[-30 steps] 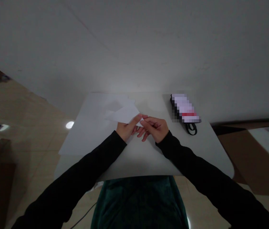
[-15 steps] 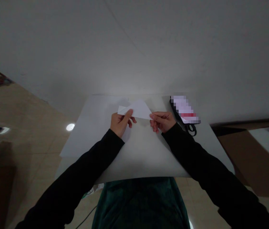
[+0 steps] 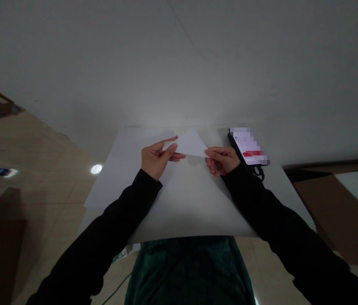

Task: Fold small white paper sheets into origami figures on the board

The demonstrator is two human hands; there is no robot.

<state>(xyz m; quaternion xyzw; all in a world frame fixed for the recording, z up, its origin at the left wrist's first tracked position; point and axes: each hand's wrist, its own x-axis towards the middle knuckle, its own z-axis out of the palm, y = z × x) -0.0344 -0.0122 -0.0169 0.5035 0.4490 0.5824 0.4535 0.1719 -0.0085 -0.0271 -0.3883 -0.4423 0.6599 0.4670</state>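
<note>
A small folded white paper [image 3: 191, 144] is held up over the white table [image 3: 191, 212], its pointed top facing the wall. My left hand [image 3: 158, 157] grips its left end, thumb in front and fingers behind, with the index finger stretched along the upper side. At the paper's lower right corner, my right hand [image 3: 222, 159] pinches it between thumb and index finger, the other fingers curled below. Large white sheets [image 3: 112, 169] lie on the table's left side, partly under my left hand and sleeve.
A phone [image 3: 249, 146] with a lit, blurred screen rests at the table's back right, a black loop [image 3: 258, 172] beside it. The wall [image 3: 179, 76] rises directly behind the table. A brown box [image 3: 334, 212] stands right of the table.
My left hand has spread its index finger over the paper's upper left side and covers more of that end. In view, the paper and my right hand sit slightly further right.
</note>
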